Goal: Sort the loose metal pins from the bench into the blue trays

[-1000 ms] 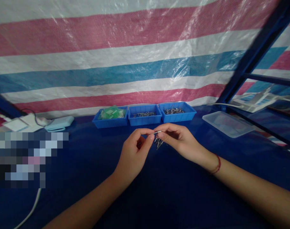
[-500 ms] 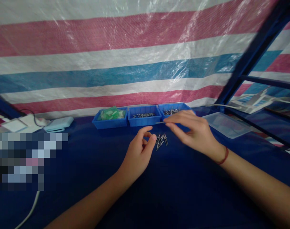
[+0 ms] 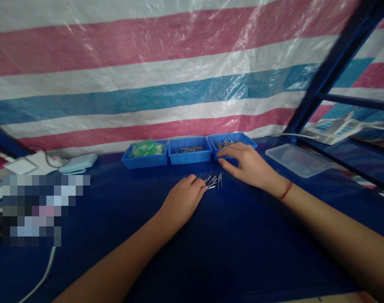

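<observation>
My left hand [image 3: 186, 197] rests low on the blue tabletop, fingers curled and pressed together at the left edge of a small pile of slim metal pins [image 3: 213, 182]. They look like rivets or screws. A thin tip shows just above the left fingers; what they grip is mostly hidden. My right hand [image 3: 247, 166] hovers to the right of the pile, in front of the right blue bin [image 3: 251, 142]. Its thumb and fingers are apart, with nothing visible between them. Similar metal pieces lie in that bin and in the middle blue bin [image 3: 190, 157].
The left blue bin [image 3: 144, 162] holds green and clear plastic packets. A clear plastic lid [image 3: 299, 160] lies at right, near a dark blue metal frame [image 3: 321, 80]. A light blue case [image 3: 78, 163] and a white cable [image 3: 48, 269] are at left. Striped sheeting hangs behind.
My left hand has lowered to the pile and its fingers have closed. My right hand no longer shows the thin metal piece it pinched, and its fingers have parted.
</observation>
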The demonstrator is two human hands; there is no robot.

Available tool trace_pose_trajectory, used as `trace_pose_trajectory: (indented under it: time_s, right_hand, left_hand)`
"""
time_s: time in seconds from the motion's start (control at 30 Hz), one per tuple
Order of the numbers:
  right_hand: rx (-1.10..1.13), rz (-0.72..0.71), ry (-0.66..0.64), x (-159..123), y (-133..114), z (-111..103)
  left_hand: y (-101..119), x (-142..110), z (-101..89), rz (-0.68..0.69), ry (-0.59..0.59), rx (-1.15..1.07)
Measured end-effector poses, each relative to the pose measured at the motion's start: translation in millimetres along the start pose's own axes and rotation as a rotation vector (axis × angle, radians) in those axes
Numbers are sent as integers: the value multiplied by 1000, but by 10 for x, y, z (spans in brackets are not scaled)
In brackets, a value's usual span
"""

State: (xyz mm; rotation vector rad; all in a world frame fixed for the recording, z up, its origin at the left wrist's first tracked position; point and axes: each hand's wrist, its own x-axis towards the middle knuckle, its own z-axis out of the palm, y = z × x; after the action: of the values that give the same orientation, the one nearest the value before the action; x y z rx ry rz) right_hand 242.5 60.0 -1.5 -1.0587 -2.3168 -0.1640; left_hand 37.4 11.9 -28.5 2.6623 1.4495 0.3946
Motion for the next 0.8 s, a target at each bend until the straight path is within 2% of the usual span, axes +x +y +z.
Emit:
trace_pose_trajectory:
  time_s: [0.17,0.3,0.4,0.53,0.63,0.73,0.8]
  right_hand:
    - [176,-171,-298,-69,-262,49]
    - [161,-197,-386,-103,-346,118]
    - [147,-184,-401,-110,-369,128]
    - [159,-140,-386,-114,-362,117]
    - [301,-37,-295,-108,-360,116]
    - [485,101,-207,-96,-396,114]
    - [587,156,-202,-92,-439,111]
  left_hand:
    - [-29,-3,51,6,-15,76]
    - [-50,-17,50,23,-17,44]
    - [-75,-47,13,21,16,-26]
    - [-98,-77,-30,-66,186,-339]
    - [-76,-82,-45,-170,290,-540]
    - [-25,-88,-45,-201,318,-683]
    - [11,-97,-43,-204,323,-764]
